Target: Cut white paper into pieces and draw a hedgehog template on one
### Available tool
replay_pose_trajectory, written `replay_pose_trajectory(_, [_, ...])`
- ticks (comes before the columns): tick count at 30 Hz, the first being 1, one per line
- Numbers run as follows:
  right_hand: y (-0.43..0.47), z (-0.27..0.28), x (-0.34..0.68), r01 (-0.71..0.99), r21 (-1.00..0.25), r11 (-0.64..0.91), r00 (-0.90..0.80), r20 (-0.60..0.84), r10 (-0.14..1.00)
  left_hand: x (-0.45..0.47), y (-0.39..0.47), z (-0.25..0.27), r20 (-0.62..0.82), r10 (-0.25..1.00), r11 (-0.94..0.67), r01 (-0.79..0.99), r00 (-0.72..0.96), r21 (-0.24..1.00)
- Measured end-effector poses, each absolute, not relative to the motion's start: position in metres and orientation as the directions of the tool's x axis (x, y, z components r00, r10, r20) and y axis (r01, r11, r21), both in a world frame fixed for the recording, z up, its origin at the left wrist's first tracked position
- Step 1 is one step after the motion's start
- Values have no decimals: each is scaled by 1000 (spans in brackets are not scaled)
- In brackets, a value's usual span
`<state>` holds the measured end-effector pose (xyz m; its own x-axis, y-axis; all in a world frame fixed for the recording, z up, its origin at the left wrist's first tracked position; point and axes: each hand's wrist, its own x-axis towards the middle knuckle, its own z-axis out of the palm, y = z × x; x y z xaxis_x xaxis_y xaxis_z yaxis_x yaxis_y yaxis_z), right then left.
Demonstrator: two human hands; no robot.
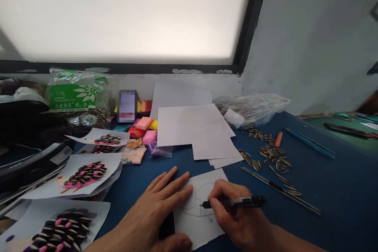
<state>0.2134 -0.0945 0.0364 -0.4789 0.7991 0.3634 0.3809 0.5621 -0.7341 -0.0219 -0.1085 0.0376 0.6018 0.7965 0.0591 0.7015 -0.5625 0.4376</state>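
Observation:
My right hand [239,214] grips a black pen [236,202], its tip on a small sheet of white paper [201,232]. Thin outlines are drawn there: a rounded body shape with small zigzag feet under it. My left hand [165,204] lies flat with fingers spread, the fingertips resting on the sheet's left edge. To the left lie finished-looking cards [85,175] with hedgehog-like animals made of striped sunflower seeds and pink clay. Loose sunflower seeds [276,157] are scattered to the right of the sheet, beside a slim metal-ended tool [280,191].
Blank white sheets [186,126] are stacked behind my hands. Bagged coloured clay [144,124], a screen device [127,106] and a green-labelled seed bag [78,96] stand at the back left. A clear plastic bag [256,108], an orange stick [278,139] and blue tweezers [310,143] lie right.

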Motion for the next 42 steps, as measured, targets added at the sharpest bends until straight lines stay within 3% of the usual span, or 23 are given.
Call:
replay_pose_trajectory(14, [-95, 38, 214, 368, -757, 540, -515, 317, 796, -22, -108, 40, 36, 793, -570, 718, 609, 400])
replay_pose_trajectory(42, [-93, 40, 214, 359, -767, 532, -522, 307, 796, -22, -108, 38, 30, 799, -548, 706, 601, 449])
